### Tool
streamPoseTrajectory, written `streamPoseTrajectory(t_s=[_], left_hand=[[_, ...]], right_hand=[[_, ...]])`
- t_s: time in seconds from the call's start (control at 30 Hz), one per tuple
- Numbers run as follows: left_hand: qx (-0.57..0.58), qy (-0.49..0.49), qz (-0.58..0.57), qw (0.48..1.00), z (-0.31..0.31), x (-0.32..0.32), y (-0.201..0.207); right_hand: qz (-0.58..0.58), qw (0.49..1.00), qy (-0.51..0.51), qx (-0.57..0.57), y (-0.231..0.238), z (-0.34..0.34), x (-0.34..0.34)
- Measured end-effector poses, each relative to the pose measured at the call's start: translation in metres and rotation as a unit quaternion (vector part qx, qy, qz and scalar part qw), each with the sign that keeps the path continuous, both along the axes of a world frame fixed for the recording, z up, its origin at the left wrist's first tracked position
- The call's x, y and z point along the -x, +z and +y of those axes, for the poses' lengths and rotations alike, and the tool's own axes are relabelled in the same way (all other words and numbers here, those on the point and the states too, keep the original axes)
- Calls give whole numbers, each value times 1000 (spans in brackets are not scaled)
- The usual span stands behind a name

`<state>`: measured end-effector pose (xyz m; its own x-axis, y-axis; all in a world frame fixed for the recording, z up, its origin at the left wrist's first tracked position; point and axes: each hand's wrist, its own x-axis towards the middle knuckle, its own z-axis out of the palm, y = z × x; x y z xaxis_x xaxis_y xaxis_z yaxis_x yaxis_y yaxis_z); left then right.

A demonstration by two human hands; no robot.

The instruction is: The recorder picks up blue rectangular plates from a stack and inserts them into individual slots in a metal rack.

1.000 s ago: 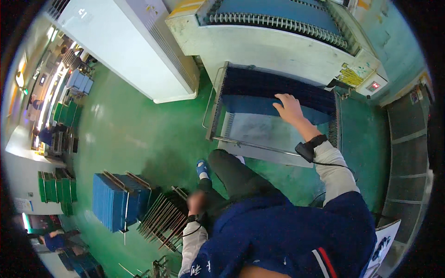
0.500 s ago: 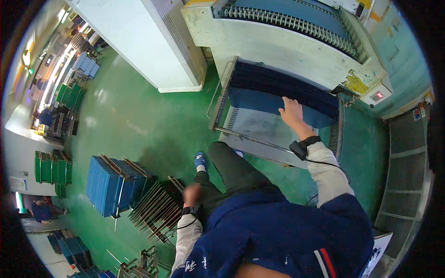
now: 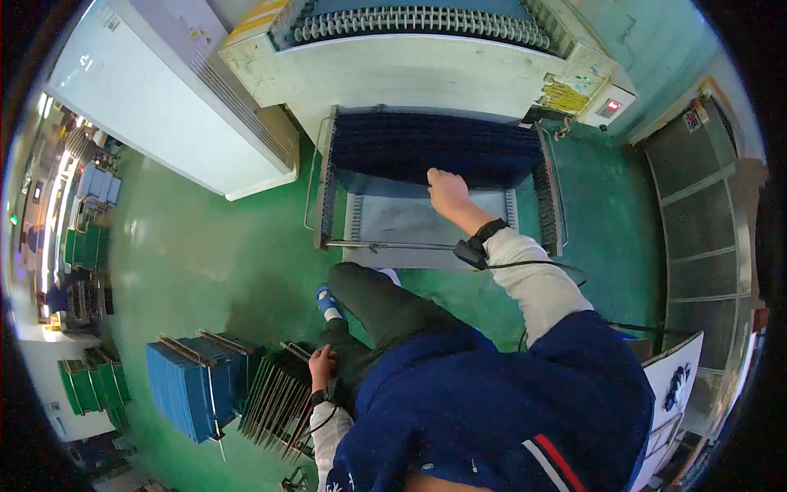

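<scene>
My right hand [image 3: 452,198] reaches into a metal rack [image 3: 325,197] in front of the machine. Its fingers are curled against the foremost of several thin dark blue panels [image 3: 377,181] standing close together at the rack's back. The fingertips are hidden, so I cannot tell whether they pinch the panel. Low on the left, my left hand [image 3: 322,367] is by my thigh, its fingers bent beside the metal rail [image 3: 295,351] of a rack of thin upright panels [image 3: 275,394]. What these fingers hold, if anything, is hidden.
A pale machine [image 3: 393,78] with a row of rollers [image 3: 418,29] stands behind the front rack. A tall white cabinet [image 3: 156,107] is at the left. A stack of blue panels [image 3: 176,385] sits on the green floor. At the right stands a framed mesh panel [image 3: 697,230].
My view has turned toward the machine. My right hand's fingers, stretched out earlier, are now curled at the foremost panel. My left hand stays low by my thigh, beside the rack.
</scene>
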<state>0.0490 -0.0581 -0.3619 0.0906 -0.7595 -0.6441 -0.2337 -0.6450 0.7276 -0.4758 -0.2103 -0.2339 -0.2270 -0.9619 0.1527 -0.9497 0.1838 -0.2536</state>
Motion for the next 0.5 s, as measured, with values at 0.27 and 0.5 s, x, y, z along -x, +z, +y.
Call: streamPoseTrajectory(t_s=[0.27,0.5], left_hand=[[1,2,-16,1000,-3,-3,2],[-23,10,-11,1000,-5,5,11]], right_hand=[[-21,998,-3,-63,-10,-13,9],[-12,999,0,-49,-11,-13,7]])
